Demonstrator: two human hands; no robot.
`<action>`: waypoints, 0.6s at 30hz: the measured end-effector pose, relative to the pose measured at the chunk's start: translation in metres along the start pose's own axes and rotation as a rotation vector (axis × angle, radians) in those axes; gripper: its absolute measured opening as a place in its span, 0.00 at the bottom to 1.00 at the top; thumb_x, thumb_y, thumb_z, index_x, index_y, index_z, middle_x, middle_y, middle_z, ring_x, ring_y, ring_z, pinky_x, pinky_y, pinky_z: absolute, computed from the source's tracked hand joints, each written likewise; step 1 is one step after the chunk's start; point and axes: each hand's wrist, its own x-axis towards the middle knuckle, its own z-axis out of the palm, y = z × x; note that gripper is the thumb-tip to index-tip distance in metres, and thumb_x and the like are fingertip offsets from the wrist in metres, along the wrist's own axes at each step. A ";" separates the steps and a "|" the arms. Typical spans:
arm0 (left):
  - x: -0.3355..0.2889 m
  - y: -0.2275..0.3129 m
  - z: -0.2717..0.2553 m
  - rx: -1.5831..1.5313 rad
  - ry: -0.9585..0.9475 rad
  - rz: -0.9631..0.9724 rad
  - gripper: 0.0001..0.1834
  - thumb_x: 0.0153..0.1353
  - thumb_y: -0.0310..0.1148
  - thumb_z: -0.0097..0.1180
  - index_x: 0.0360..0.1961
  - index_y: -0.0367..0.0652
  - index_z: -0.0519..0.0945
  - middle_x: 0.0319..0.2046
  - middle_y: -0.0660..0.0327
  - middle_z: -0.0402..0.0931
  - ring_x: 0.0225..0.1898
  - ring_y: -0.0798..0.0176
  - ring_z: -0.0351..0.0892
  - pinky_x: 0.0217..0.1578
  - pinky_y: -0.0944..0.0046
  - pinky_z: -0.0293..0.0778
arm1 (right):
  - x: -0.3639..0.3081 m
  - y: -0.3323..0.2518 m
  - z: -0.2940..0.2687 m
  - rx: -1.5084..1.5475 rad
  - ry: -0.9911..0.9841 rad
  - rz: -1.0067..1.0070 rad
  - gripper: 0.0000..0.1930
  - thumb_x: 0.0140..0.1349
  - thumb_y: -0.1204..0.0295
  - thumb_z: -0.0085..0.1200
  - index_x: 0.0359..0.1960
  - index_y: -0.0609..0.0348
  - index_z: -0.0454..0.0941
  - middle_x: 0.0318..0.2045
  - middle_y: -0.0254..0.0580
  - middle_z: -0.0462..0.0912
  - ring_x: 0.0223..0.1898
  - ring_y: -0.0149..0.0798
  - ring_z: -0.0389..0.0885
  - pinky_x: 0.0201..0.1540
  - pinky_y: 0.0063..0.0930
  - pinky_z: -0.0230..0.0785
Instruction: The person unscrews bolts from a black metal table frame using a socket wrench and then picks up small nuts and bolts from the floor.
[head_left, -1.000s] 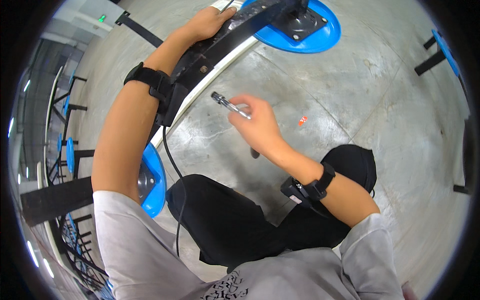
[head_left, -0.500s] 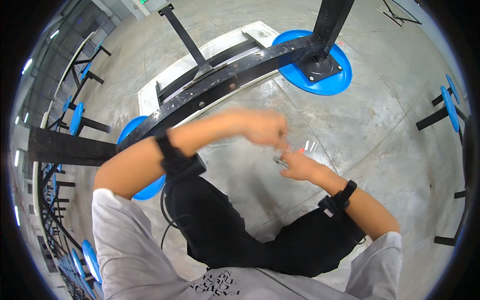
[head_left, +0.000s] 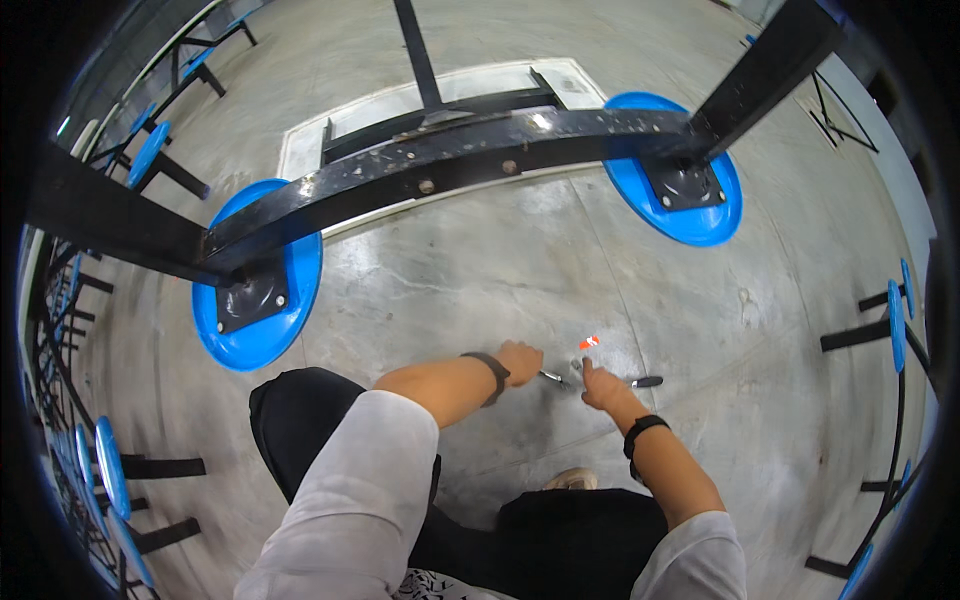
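My left hand [head_left: 520, 363] is closed around the end of a slim metal-shafted hand tool [head_left: 552, 377], whose exact kind is too small to tell. The shaft points toward my right hand [head_left: 603, 387], which is curled with its index finger against a small shiny metal piece [head_left: 577, 367]. What the right fingers grip is mostly hidden. Just right of that hand, a tool with a dark handle [head_left: 648, 382] and metal shank lies low over the floor. An orange-and-white scrap or packet [head_left: 589, 342] lies beyond my fingertips.
Ahead stands an upturned black metal frame [head_left: 450, 150] with round blue seats [head_left: 222, 325] [head_left: 715, 222] bolted to plates, face down. A white board [head_left: 580, 80] lies behind it. More blue-seated frames [head_left: 150, 155] line the left, others [head_left: 896, 325] the right. Grey concrete floor [head_left: 450, 250] spreads between.
My view has shifted, and the frame now shows both near seats fully. My hands have come down close to the floor and moved apart. The dark-handled tool has come into view.
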 end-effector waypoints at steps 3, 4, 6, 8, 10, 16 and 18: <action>-0.022 0.022 -0.042 0.140 -0.041 0.192 0.12 0.51 0.30 0.52 0.38 0.43 0.77 0.41 0.53 0.76 0.46 0.52 0.74 0.43 0.51 0.69 | 0.001 -0.001 0.012 0.043 -0.044 -0.009 0.34 0.47 0.74 0.53 0.55 0.70 0.52 0.35 0.65 0.77 0.38 0.59 0.78 0.41 0.44 0.72; -0.033 0.030 -0.076 0.183 -0.118 0.320 0.12 0.51 0.32 0.53 0.36 0.41 0.76 0.41 0.54 0.75 0.45 0.51 0.74 0.42 0.50 0.70 | 0.001 -0.001 0.011 0.067 -0.039 -0.001 0.29 0.49 0.75 0.51 0.53 0.69 0.55 0.36 0.65 0.76 0.39 0.58 0.78 0.42 0.43 0.72; -0.062 0.045 -0.159 0.160 -0.129 0.354 0.12 0.51 0.35 0.52 0.36 0.40 0.76 0.35 0.53 0.77 0.41 0.49 0.76 0.43 0.50 0.70 | 0.006 0.003 0.002 0.061 -0.034 -0.005 0.28 0.49 0.76 0.50 0.52 0.69 0.55 0.36 0.65 0.77 0.39 0.58 0.78 0.42 0.44 0.72; -0.089 0.041 -0.218 0.073 0.081 0.346 0.10 0.51 0.32 0.52 0.35 0.40 0.75 0.32 0.51 0.77 0.40 0.49 0.76 0.45 0.51 0.68 | 0.014 0.011 0.003 0.057 0.036 -0.075 0.27 0.49 0.76 0.50 0.52 0.68 0.55 0.35 0.63 0.77 0.39 0.58 0.78 0.42 0.45 0.72; -0.117 0.022 -0.274 0.053 0.609 0.372 0.16 0.46 0.30 0.58 0.39 0.41 0.74 0.39 0.53 0.73 0.43 0.51 0.73 0.46 0.53 0.67 | 0.017 0.016 -0.004 0.063 0.078 -0.083 0.29 0.49 0.74 0.52 0.53 0.68 0.56 0.36 0.60 0.77 0.39 0.57 0.77 0.43 0.45 0.71; -0.148 -0.063 -0.341 0.200 0.497 -0.132 0.45 0.37 0.43 0.66 0.55 0.28 0.61 0.49 0.39 0.68 0.51 0.42 0.68 0.51 0.56 0.66 | 0.026 -0.007 -0.056 0.051 0.403 -0.166 0.26 0.49 0.69 0.55 0.50 0.66 0.65 0.38 0.58 0.77 0.41 0.55 0.76 0.44 0.41 0.70; -0.142 -0.078 -0.338 0.228 0.537 -0.132 0.38 0.38 0.48 0.66 0.44 0.30 0.69 0.39 0.43 0.74 0.43 0.45 0.75 0.42 0.54 0.73 | 0.020 -0.038 -0.089 0.270 0.401 -0.193 0.20 0.51 0.68 0.53 0.46 0.64 0.70 0.38 0.57 0.78 0.39 0.53 0.77 0.42 0.40 0.71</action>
